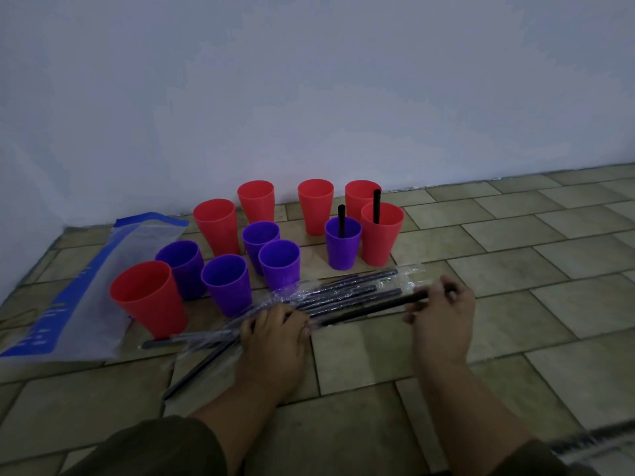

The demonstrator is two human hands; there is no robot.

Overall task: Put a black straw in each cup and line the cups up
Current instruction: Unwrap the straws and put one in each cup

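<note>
right hand (441, 305) fingers pinch black straw (371, 309) end | left hand (275, 333) fingers curled on straw packet (343, 290)

clr/blue zip bag (79, 286) flat on tile floor (515, 304)

There is just one camera, and it sits on the person's head. It looks forward and down at a tiled floor (515, 304). Both arms (481, 407) come in from the bottom edge, so the left hand (271, 334) and the right hand (439, 314) are close to the camera, low in the middle. The cups (280, 264) stand a bit farther off, past the hands. A white wall (309, 80) fills the top half, farthest away
</note>
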